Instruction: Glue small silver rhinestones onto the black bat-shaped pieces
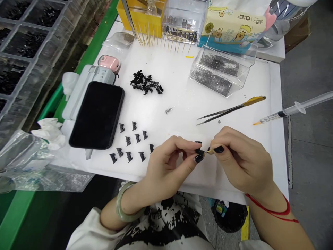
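My left hand (pixel 170 158) pinches a small black clip (pixel 200 151) between thumb and forefinger above the white table's (pixel 182 90) front edge. My right hand (pixel 240 158) is closed on a thin wooden stick (pixel 208 151) whose tip touches that clip. Several finished-looking black clips (pixel 131 144) lie in rows left of my left hand. A loose heap of black clips (pixel 146 84) lies farther back at the middle.
A black phone (pixel 97 114) lies at the left on a white device. Tweezers with a yellow grip (pixel 231 109) and a syringe (pixel 293 110) lie at the right. A clear box of grey glitter (pixel 220 71), upright toothpicks (pixel 166 40) and a tissue pack (pixel 231 27) stand at the back.
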Motion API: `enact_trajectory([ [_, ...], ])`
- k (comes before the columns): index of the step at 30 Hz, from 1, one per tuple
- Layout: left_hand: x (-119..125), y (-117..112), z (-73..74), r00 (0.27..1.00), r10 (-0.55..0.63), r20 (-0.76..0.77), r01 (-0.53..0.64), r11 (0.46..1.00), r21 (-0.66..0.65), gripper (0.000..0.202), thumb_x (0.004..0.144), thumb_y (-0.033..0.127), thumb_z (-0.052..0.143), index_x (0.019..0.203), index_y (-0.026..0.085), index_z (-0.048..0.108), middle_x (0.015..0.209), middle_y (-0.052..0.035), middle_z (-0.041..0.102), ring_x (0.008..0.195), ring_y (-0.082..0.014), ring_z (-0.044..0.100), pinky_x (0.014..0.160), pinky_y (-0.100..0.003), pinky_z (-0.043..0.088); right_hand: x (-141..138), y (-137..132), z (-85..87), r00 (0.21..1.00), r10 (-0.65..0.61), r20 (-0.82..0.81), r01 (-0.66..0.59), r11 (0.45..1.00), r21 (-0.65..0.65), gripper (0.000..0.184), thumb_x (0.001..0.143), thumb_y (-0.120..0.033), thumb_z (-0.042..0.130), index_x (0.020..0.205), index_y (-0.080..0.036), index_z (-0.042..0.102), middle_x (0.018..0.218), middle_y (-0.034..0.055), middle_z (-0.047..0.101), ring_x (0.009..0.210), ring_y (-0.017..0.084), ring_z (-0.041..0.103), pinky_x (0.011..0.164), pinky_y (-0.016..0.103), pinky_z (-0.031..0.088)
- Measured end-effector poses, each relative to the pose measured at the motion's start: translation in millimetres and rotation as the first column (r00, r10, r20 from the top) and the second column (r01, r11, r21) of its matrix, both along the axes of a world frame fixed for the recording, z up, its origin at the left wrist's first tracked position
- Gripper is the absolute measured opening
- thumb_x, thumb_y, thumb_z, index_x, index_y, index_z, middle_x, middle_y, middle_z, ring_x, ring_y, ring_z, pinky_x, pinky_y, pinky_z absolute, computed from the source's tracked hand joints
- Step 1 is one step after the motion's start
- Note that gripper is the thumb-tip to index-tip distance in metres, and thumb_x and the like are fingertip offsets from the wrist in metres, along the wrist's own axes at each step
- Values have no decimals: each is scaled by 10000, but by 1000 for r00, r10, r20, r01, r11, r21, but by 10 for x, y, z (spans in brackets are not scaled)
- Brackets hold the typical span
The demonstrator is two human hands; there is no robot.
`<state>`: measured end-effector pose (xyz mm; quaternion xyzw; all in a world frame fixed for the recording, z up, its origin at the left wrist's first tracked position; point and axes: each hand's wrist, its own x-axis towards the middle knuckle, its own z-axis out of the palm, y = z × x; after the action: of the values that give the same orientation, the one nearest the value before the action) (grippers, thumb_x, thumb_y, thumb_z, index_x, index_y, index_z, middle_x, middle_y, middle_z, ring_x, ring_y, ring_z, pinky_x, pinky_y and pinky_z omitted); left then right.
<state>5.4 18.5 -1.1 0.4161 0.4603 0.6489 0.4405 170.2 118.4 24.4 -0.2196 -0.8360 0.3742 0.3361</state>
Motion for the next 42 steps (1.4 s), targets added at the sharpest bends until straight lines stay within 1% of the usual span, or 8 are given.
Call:
enact_trajectory([
  [9, -8, -6, 51, 1000, -16, -23, 15, 998, -55, 173, 948, 92, 700, 1078, 200, 741, 819, -29, 719, 767, -155, 707, 720, -263, 607, 22, -1, 7, 998, -42, -56, 39, 998, -46, 234, 1040, -111, 569, 824, -194, 606, 699, -4, 600, 613, 127, 539, 523, 265, 425],
  [13, 17, -32, 56, 952, 13, -306, 5, 998, 60, 300, 938, 41, 607, 1187, 188, 687, 856, -40, 708, 745, -159, 651, 676, -284, 563, 35, 3, -35, 986, -125, -108, 127, 992, 21, 191, 1029, -106, 596, 867, -196, 641, 716, 5, 620, 625, 148, 556, 531, 287, 444],
  [19, 77, -63, 40, 431, 205, -879, -56, 978, 201, 320, 901, -24, 568, 1169, 127, 659, 820, -89, 662, 784, -241, 533, 651, -382, 537, 31, -8, -65, 964, -219, -150, 251, 935, 250, 151, 979, -50, 647, 930, -189, 681, 757, 29, 658, 649, 165, 588, 522, 304, 444],
  [21, 55, -69, 40, 364, 181, -913, -80, 983, 163, 292, 914, -18, 571, 1154, 116, 669, 877, -118, 659, 824, -257, 537, 660, -393, 541, 20, -22, -57, 962, -232, -143, 266, 910, 319, 152, 985, -56, 645, 954, -200, 686, 767, 36, 669, 650, 174, 601, 509, 310, 452],
  [23, 4, -78, 55, 441, 151, -885, -77, 989, 130, 318, 940, 9, 573, 1223, 128, 659, 929, -116, 657, 858, -254, 554, 696, -394, 550, 10, -46, -46, 961, -240, -137, 275, 878, 392, 147, 1006, -80, 628, 971, -209, 689, 765, 44, 673, 649, 189, 613, 494, 325, 467],
  [27, -120, -86, 108, 783, 58, -620, -13, 997, 76, 297, 968, 75, 613, 1231, 202, 671, 956, -69, 683, 878, -211, 612, 747, -353, 546, 11, -122, -40, 973, -205, -106, 230, 820, 525, 136, 994, -70, 651, 969, -189, 712, 752, 50, 677, 642, 198, 638, 522, 355, 561],
  [29, -153, -79, 115, 884, 20, -468, 1, 999, 45, 235, 964, 78, 646, 1145, 220, 698, 914, -48, 695, 851, -195, 622, 724, -332, 523, 15, -165, -52, 980, -178, -85, 194, 799, 569, 143, 965, -33, 677, 964, -168, 726, 751, 51, 681, 647, 200, 649, 539, 362, 595],
  [42, -136, -21, 93, 958, 22, -286, -28, 999, -17, 176, 928, 66, 678, 967, 223, 748, 783, -32, 706, 732, -182, 619, 663, -325, 517, -2, -197, -84, 993, -120, -17, 107, 805, 583, 105, 953, -33, 704, 980, -130, 735, 740, 43, 708, 623, 200, 671, 480, 362, 605],
])
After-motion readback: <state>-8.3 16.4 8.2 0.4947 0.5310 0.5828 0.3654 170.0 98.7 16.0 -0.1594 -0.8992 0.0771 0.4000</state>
